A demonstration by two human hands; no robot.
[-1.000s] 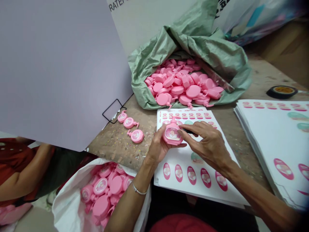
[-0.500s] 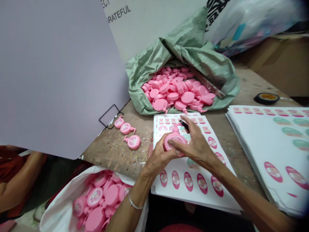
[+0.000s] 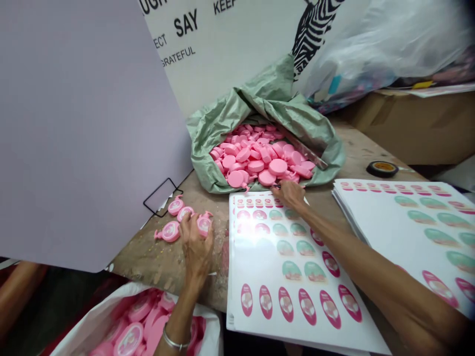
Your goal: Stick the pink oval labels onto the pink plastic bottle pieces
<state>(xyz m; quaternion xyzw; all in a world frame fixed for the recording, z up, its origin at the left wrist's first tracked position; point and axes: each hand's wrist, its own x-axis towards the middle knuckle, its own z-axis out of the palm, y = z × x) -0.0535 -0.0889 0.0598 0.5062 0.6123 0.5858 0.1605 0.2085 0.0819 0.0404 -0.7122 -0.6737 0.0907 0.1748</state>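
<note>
Hands apart now, left hand grasping a pink pump bottle at 9 o'clock of the sticker sheet, right hand pinched at its 12 o'clock edge, green sack beyond, lilac board leftward

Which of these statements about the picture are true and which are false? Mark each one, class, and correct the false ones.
1. The left hand rests on labelled pink bottles on the table. True.
2. The right hand grips a pink bottle. False: it is at the top edge of a label sheet, with no bottle in it.
3. The green sack holds unlabelled pink bottles. True.
4. The roll of tape lies left of the green sack. False: it lies to the right.
</note>
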